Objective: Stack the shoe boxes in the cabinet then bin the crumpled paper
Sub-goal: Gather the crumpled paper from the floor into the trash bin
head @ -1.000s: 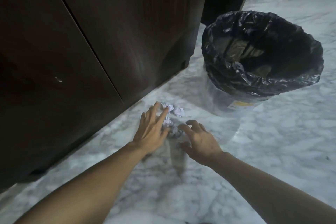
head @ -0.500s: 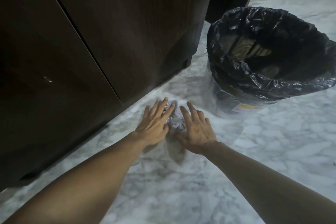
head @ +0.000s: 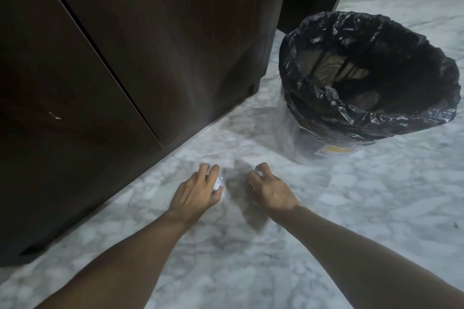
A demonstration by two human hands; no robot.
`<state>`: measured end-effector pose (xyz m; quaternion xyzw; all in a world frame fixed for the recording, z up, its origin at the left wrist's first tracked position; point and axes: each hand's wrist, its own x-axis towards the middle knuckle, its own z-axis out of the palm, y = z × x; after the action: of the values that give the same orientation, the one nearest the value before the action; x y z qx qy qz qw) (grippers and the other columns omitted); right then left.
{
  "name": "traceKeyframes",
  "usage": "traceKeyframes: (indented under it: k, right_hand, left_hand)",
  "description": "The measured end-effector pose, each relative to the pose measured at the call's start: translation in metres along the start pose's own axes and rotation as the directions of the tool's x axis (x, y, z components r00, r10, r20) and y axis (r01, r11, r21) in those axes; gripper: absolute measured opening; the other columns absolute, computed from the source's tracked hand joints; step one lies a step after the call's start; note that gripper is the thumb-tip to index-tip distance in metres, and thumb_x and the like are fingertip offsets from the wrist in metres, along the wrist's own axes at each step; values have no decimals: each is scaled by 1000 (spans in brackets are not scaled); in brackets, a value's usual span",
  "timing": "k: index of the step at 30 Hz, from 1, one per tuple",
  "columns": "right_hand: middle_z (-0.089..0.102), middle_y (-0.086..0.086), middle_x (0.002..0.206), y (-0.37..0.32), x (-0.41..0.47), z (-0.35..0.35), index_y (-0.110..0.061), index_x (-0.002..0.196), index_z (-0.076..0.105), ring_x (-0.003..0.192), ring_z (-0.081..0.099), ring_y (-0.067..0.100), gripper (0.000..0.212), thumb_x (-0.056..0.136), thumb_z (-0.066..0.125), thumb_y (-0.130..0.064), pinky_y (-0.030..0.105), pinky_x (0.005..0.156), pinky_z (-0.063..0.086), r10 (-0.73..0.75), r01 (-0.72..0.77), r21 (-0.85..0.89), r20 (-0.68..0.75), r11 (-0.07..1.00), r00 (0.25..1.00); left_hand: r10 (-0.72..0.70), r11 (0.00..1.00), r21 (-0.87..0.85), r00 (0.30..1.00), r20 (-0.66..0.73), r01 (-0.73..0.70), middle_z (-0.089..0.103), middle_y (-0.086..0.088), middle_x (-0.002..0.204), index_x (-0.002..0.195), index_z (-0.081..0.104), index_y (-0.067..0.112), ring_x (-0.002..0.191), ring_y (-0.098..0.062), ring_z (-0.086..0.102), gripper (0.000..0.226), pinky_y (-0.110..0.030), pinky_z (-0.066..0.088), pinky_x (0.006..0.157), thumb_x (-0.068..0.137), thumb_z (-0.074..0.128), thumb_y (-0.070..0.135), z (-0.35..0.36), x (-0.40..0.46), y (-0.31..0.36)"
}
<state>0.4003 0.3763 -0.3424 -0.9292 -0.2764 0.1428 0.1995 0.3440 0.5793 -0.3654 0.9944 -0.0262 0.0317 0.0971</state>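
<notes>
white crumpled paper [head: 218, 182] sits inside the curled left hand [head: 198, 192]; the right hand [head: 270, 189], fingers curled, pinches another white scrap [head: 258, 172] above marble floor [head: 351, 208].

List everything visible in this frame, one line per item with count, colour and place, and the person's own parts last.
crumpled paper: at least one piece, white, gripped in the left hand; a white bit also shows in the right hand
bin: one, pale body with a yellow label, on the floor to the right of the cabinet
bin liner: one, black, folded over the bin's rim
cabinet: one, dark brown wood, doors closed, upper left
floor: white-grey marble
left hand: fingers curled round paper
right hand: fingers curled, low over the floor
</notes>
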Motion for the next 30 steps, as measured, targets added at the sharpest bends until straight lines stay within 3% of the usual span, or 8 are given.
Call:
traceKeyframes:
  k: [5, 10, 14, 18, 21, 23, 27, 30]
  right_hand:
    - [41, 5, 108, 5, -13, -10, -11, 99, 57, 69, 58, 36, 13, 93, 56, -22, 43, 63, 53, 21, 5, 163, -155, 987, 988]
    - [48, 3, 114, -21, -16, -59, -15, 98, 63, 71, 60, 22, 16, 92, 62, -29, 31, 66, 49, -19, 106, 197, -398, 975, 917]
    - [48, 0, 115, -43, -18, -125, -20, 101, 61, 73, 57, 17, 18, 92, 62, -35, 31, 66, 49, -39, 178, 184, -582, 967, 812]
    - [51, 5, 112, -34, -16, -191, -16, 101, 64, 75, 49, 7, 24, 89, 64, -37, 26, 63, 48, 6, 134, 118, -773, 984, 635]
    - [52, 5, 107, -11, -18, -227, -14, 99, 66, 79, 50, 8, 24, 89, 65, -36, 20, 70, 43, 109, 81, 183, -827, 980, 551]
    - [49, 2, 107, 6, -19, -246, -18, 103, 67, 85, 52, 11, 27, 89, 65, -40, 21, 77, 40, 210, -15, 244, -800, 970, 561]
    - [47, 7, 130, 39, -17, -263, -26, 127, 59, 107, 51, 19, 46, 89, 58, -53, 25, 87, 36, 318, -207, 246, -626, 947, 712]
    - [47, 7, 139, 53, -19, -261, -27, 136, 53, 122, 49, 23, 55, 92, 47, -59, 36, 98, 41, 297, -235, 182, -592, 955, 749]
  left_hand:
    - [44, 999, -8, 999, -4, -44, 53, -8, 89, 107, 56, 12, 38, -23, 54, 49, -24, 38, 30, 65, 78, 22, -6, -2, -2]
    - [-69, 949, -308, 998, 1, 66, 47, -5, 114, 126, 32, 29, 70, -33, 65, 52, -39, 54, 59, 84, 63, 28, -36, 11, 17]
    - [-66, 877, -475, 958, -278, -77, 48, -4, 114, 130, 41, 21, 90, -26, 62, 51, -39, 53, 70, 88, 52, 49, -92, 52, 52]
    - [6, 829, -473, 851, -525, -298, 53, -14, 109, 128, 46, 12, 94, -20, 55, 50, -32, 47, 77, 87, 61, 34, -151, 105, 101]
    - [48, 811, -447, 805, -591, -377, 54, -14, 109, 129, 51, 8, 92, -21, 58, 51, -28, 49, 76, 84, 65, 27, -184, 135, 140]
    - [79, 808, -453, 830, -553, -378, 52, -15, 115, 133, 49, 6, 96, -21, 57, 55, -21, 47, 79, 85, 67, 25, -199, 151, 160]
    - [141, 895, -377, 955, -261, -236, 40, -9, 134, 147, 31, 20, 117, -31, 52, 68, -45, 45, 96, 89, 62, 39, -198, 177, 181]
    - [131, 954, -268, 991, -33, -135, 19, -7, 157, 151, 24, 24, 138, -32, 31, 67, -48, 34, 109, 94, 54, 40, -186, 181, 189]
